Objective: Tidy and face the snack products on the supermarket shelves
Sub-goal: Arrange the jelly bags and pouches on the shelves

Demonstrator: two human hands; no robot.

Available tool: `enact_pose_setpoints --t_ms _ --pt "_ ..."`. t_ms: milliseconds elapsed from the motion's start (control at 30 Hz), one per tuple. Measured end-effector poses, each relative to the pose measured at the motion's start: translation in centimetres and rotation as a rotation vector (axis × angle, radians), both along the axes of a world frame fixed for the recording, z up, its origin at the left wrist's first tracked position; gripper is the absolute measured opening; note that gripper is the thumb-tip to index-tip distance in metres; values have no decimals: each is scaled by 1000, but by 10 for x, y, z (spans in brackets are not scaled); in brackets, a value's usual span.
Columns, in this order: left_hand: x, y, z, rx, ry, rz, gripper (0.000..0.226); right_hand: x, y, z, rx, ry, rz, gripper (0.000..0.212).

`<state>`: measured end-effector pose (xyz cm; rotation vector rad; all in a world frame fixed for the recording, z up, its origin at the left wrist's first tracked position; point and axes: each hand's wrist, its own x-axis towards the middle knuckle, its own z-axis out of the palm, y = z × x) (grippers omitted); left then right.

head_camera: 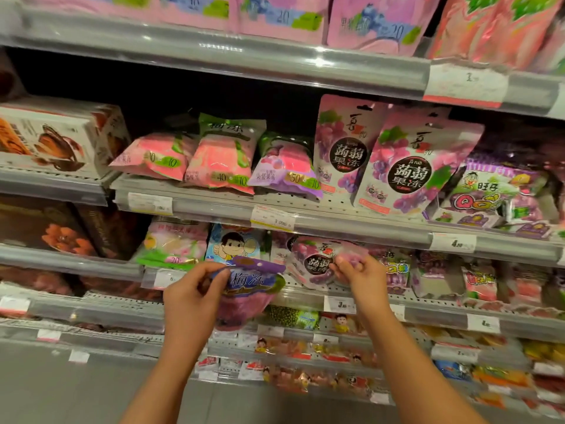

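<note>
Price tags (452, 242) blurred, unreadable. Top-row pink bags (373, 22) cropped by frame edge. Lowest shelf packets (293, 377) smeared.

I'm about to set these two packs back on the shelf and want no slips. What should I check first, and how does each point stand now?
1. Left hand grips the purple plum jelly bag: ok.
2. Right hand pinches the grape konjac pouch: ok.
3. Plum bag label faces outward: ok.
4. Konjac pouch stands upright: not ok, tilted.
5. Free slot for the plum bag on the shelf: cannot tell.
6. Price tag unobstructed: ok.
</note>
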<state>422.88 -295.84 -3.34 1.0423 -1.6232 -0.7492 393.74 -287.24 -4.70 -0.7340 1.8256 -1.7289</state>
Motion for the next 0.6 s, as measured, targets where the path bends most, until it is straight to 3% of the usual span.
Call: enact_pose_setpoints --t_ms 100,267,367,467,533,600 --pt "6 -2 0 10 12 23 29 -1 -19 -6 82 76 35 16" --pt "7 -3 2 19 9 23 23 -8 -30 -12 161 117 25 3" --pt "3 -3 2 33 10 12 25 -2 -19 -3 133 147 29 23" --pt "-2 -2 6 62 52 -7 24 13 8 3 200 392 -100 33" --pt "-7 0 13 99 84 -33 19 25 28 11 162 470 -117 27" --pt "-13 3 24 127 122 -70 16 39 41 28 55 332 59 17"
